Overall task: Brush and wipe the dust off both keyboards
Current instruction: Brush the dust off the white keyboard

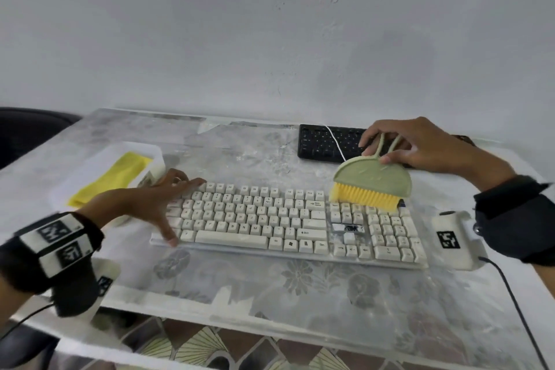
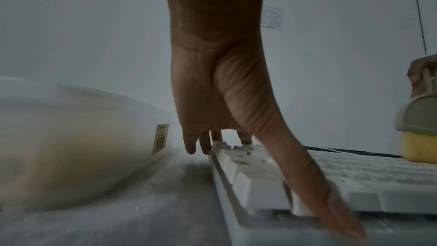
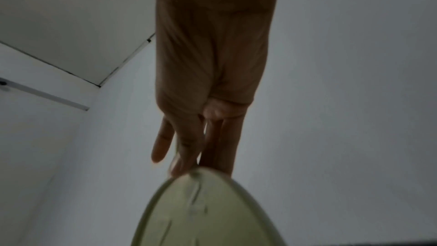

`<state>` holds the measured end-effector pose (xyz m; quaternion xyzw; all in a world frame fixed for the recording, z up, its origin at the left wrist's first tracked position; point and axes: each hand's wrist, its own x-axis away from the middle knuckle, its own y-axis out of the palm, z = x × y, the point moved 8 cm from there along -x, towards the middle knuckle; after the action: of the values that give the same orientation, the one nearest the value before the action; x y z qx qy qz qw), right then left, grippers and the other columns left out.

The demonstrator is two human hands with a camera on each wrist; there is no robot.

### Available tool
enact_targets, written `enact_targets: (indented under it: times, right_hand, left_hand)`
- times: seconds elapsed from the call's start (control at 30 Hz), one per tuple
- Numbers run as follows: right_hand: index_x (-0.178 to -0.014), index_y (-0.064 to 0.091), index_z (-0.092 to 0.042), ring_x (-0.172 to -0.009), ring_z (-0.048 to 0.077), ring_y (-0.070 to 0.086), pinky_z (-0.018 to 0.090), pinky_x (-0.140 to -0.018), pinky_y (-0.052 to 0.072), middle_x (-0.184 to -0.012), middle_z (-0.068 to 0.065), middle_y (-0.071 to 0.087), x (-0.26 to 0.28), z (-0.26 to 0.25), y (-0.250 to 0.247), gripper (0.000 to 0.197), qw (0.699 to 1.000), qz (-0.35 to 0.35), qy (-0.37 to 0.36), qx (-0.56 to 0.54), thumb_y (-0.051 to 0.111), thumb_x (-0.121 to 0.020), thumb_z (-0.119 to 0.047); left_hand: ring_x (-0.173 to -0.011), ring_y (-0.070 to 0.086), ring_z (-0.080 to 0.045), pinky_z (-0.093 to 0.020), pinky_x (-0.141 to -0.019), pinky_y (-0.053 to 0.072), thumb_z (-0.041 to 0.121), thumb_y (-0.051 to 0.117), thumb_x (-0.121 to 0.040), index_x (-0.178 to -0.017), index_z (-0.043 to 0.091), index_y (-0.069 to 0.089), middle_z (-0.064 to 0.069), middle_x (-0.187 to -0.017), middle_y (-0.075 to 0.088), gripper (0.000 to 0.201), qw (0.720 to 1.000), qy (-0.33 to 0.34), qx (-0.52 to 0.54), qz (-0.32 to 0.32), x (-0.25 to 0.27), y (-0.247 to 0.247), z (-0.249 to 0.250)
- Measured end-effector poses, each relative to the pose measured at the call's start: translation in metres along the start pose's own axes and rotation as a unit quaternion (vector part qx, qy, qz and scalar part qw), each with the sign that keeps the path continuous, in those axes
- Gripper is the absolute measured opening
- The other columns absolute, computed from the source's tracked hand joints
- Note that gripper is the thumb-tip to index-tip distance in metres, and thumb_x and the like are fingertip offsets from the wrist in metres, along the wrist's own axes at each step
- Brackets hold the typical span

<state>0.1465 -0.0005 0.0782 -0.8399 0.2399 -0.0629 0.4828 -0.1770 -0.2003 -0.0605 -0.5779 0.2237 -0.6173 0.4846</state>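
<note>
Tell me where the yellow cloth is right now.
In the head view the yellow cloth lies in the white tray at the table's left, just beyond the left hand, which steadies the white keyboard.

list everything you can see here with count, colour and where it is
white keyboard: one, off-white, front centre of the table
black keyboard: one, black, back of the table by the wall, partly behind the right hand
white cable: one, white, lying across the black keyboard
brush: one, pale green body with yellow bristles, bristles on the white keyboard's upper right keys
tray: one, white, left of the white keyboard
yellow cloth: one, yellow, lying in the tray
table: one, grey floral cover
left hand: one, fingers spread, pressing the white keyboard's left end
right hand: one, its grip around the brush's loop handle
</note>
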Motion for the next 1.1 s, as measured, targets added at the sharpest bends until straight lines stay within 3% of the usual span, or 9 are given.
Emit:
enact_targets:
  times: [0.17, 0.4, 0.57, 0.67, 0.73, 0.83, 0.9, 1.0, 1.1]
  right_hand:
    - [-0.096, 0.049, -0.054, -0.076, -0.001, 0.063, 0.024, -0.067, 0.048, -0.086, -0.012, 0.069, 0.003, -0.003, 0.008, 0.067, 0.999, 0.007, 0.046, 0.019, 0.063, -0.079, 0.009]
    - [-0.108, 0.053, -0.035, -0.075, 0.001, 0.066, 0.011, -0.073, 0.052, -0.089, -0.01, 0.069, -0.031, -0.092, 0.054, 0.054, 0.98, 0.185, -0.026, -0.072, 0.068, -0.076, 0.005]
    - [-0.107, 0.049, -0.044, -0.082, -0.005, 0.064, 0.018, -0.078, 0.054, -0.085, -0.02, 0.064, -0.065, -0.128, 0.114, 0.06, 0.985, 0.144, -0.061, -0.079, 0.064, -0.079, 0.007]
    - [-0.104, 0.052, -0.047, -0.073, 0.009, 0.067, 0.034, -0.075, 0.057, -0.081, -0.02, 0.065, -0.07, -0.122, 0.113, 0.059, 0.993, 0.103, -0.013, -0.049, 0.064, -0.079, 0.005]
    - [-0.107, 0.052, -0.045, -0.066, 0.012, 0.066, 0.032, -0.072, 0.057, -0.081, -0.019, 0.065, -0.077, -0.128, 0.108, 0.058, 0.994, 0.1, 0.002, -0.036, 0.065, -0.079, 0.003]
    - [-0.114, 0.052, -0.038, -0.063, -0.006, 0.059, 0.02, -0.062, 0.055, -0.082, -0.023, 0.06, -0.095, -0.154, 0.115, 0.051, 0.992, 0.126, -0.011, -0.024, 0.063, -0.081, -0.001]
    - [-0.115, 0.051, -0.038, -0.07, -0.011, 0.058, 0.025, -0.064, 0.057, -0.082, -0.027, 0.057, -0.104, -0.167, 0.133, 0.052, 0.991, 0.128, -0.019, -0.021, 0.061, -0.083, 0.001]
    - [-0.111, 0.042, -0.043, -0.078, -0.002, 0.063, 0.036, -0.073, 0.056, -0.089, -0.022, 0.063, -0.108, -0.17, 0.15, 0.057, 0.989, 0.142, -0.031, -0.019, 0.063, -0.082, 0.001]
    - [-0.106, 0.042, -0.042, -0.081, 0.008, 0.066, 0.041, -0.075, 0.055, -0.087, -0.018, 0.066, -0.112, -0.169, 0.151, 0.054, 0.986, 0.164, -0.026, -0.033, 0.067, -0.08, -0.001]
  left_hand:
    - [-0.126, 0.014, -0.003, -0.018, -0.105, 0.013, 0.094, 0.059, -0.015, -0.145, 0.04, -0.013, 0.012, -0.131, 0.01, 0.158, 0.998, 0.032, 0.045, 0.03, 0.002, 0.004, -0.002]
    - [-0.135, -0.005, 0.002, -0.013, -0.108, -0.002, 0.098, 0.05, -0.018, -0.149, 0.012, -0.017, 0.006, -0.153, -0.003, 0.171, 0.992, 0.052, 0.088, 0.077, 0.012, 0.006, -0.008]
    - [-0.141, -0.008, -0.001, -0.015, -0.11, -0.003, 0.099, 0.049, -0.019, -0.152, 0.012, -0.008, 0.003, -0.16, -0.008, 0.169, 0.986, 0.076, 0.117, 0.093, 0.012, 0.008, -0.019]
    - [-0.138, -0.006, 0.002, -0.01, -0.105, -0.004, 0.099, 0.049, -0.018, -0.152, 0.011, -0.007, 0.004, -0.159, -0.005, 0.169, 0.984, 0.097, 0.117, 0.096, 0.01, 0.006, -0.02]
    - [-0.143, -0.001, -0.005, -0.01, -0.105, 0.0, 0.095, 0.055, -0.017, -0.151, 0.01, -0.007, 0.004, -0.157, 0.0, 0.171, 0.985, 0.099, 0.111, 0.089, 0.008, 0.005, -0.019]
    - [-0.14, 0.017, -0.013, -0.018, -0.112, 0.015, 0.071, 0.079, -0.036, -0.151, 0.01, 0.003, 0.005, -0.149, 0.016, 0.151, 0.986, 0.103, 0.081, 0.099, 0.005, 0.001, -0.019]
    - [-0.131, 0.029, -0.012, -0.023, -0.109, 0.027, 0.053, 0.088, -0.05, -0.147, 0.011, 0.017, 0.007, -0.135, 0.027, 0.128, 0.987, 0.104, 0.065, 0.108, 0.004, -0.006, -0.019]
    - [-0.118, 0.036, -0.011, -0.021, -0.098, 0.033, 0.049, 0.088, -0.055, -0.137, 0.011, 0.027, 0.01, -0.12, 0.03, 0.11, 0.986, 0.112, 0.041, 0.116, 0.001, -0.013, -0.017]
    - [-0.117, 0.036, -0.011, -0.018, -0.093, 0.031, 0.051, 0.088, -0.055, -0.139, 0.01, 0.026, 0.005, -0.127, 0.033, 0.112, 0.985, 0.124, 0.031, 0.118, -0.003, -0.014, -0.018]
